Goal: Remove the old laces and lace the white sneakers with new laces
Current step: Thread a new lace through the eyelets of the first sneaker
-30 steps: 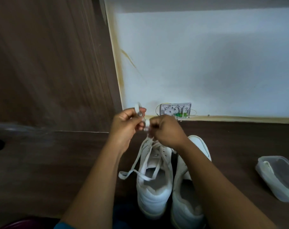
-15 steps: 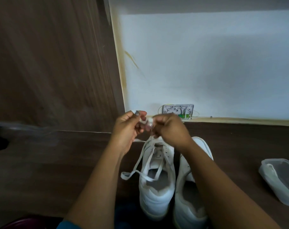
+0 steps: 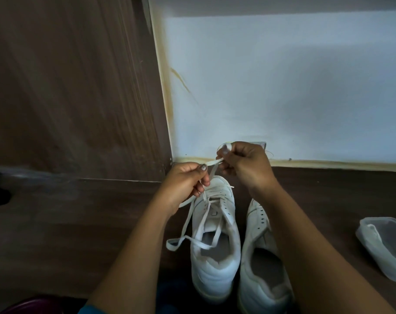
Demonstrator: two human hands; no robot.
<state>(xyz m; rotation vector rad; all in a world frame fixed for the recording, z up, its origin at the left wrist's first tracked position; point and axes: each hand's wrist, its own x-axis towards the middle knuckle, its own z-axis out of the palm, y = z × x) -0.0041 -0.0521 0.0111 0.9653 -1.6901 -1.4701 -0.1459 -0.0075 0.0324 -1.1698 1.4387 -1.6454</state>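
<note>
Two white sneakers stand side by side on the dark wooden surface, toes pointing away from me. The left sneaker (image 3: 215, 252) has a white lace (image 3: 199, 227) running loosely through its eyelets, with a loop trailing off its left side. The right sneaker (image 3: 260, 264) shows no lace and is partly hidden under my right forearm. My left hand (image 3: 185, 180) pinches the lace above the left sneaker's toe. My right hand (image 3: 244, 164) holds the same lace a little higher and further back, so a short stretch runs taut between both hands.
A clear plastic container (image 3: 384, 248) with something white inside lies at the right edge. A white wall (image 3: 283, 87) rises behind the shoes, and a brown wooden panel (image 3: 68, 87) stands on the left. A small wall plate is mostly hidden behind my right hand.
My hands have drawn apart: the right one rose toward the wall, the left one dropped slightly, pulling a stretch of lace taut between them.
</note>
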